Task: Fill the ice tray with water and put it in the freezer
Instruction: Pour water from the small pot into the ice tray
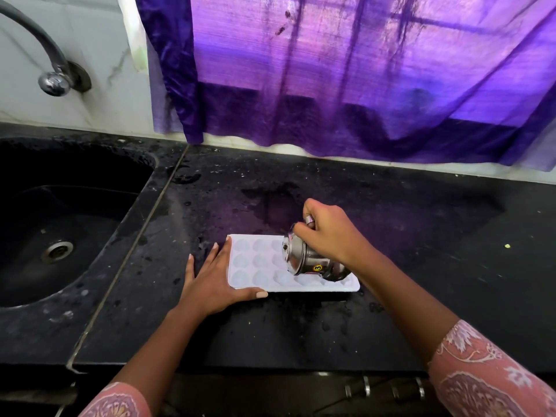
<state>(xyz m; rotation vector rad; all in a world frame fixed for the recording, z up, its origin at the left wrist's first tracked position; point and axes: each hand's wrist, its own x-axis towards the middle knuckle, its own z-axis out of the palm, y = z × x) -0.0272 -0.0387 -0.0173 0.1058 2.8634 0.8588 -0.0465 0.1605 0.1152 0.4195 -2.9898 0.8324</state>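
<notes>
The right hand (326, 230) grips a steel mug (304, 260) tipped over the white ice tray (240, 266). The left hand (210, 281) lies flat, fingers straight, against the tray's left end.

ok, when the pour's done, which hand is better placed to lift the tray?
Left, likely. The left hand lies flat at the left end of the tray, thumb along its near edge, holding nothing. The right hand grips the tilted steel cup over the tray's right half.
</notes>
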